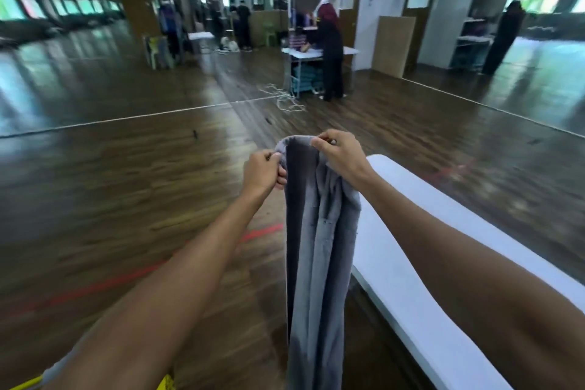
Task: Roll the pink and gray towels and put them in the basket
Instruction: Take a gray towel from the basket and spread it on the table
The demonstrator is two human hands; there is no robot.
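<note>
The gray towel (319, 250) hangs in long folds in front of me, held up in the air by its top edge. My left hand (264, 172) pinches the left end of that edge. My right hand (340, 157) pinches the right end, a little higher and farther out. Both arms are stretched forward. The towel's lower end runs out of the bottom of the view. No pink towel and no basket are in view.
A white table (411, 279) runs along my right side, just right of the hanging towel. Dark wooden floor (126, 184) with red tape lines lies to the left. A person (330, 51) stands at another table far ahead, by shelves and mirrored walls.
</note>
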